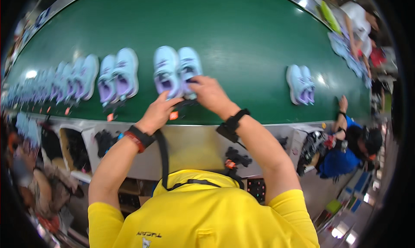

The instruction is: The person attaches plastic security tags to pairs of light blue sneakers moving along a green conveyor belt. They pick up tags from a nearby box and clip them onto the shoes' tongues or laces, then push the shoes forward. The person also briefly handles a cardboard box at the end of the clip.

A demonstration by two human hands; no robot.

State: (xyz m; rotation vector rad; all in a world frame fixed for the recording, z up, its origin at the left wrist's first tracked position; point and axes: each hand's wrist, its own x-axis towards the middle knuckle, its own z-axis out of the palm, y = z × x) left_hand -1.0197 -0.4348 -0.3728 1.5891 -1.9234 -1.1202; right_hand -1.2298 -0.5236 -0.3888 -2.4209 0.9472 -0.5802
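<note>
Two light blue sneakers with purple linings stand side by side in front of me, toes pointing away: a left sneaker (166,68) and a right sneaker (189,64). My left hand (158,113) pinches the heel of the left sneaker, thumb and forefinger closed at its back edge. Curled at the opening of the right sneaker, my right hand (212,94) grips its heel, with some fingertips hidden. A black piece with an orange tag (173,115) shows between my hands, below the heels; its kind is unclear.
All the shoes rest on a green conveyor belt (242,40). Another pair (119,75) is close on the left, beside a long row of shoes (65,81). One pair (300,84) stands at the right, near a co-worker in blue (346,148). Black items (237,157) lie below the belt's metal edge.
</note>
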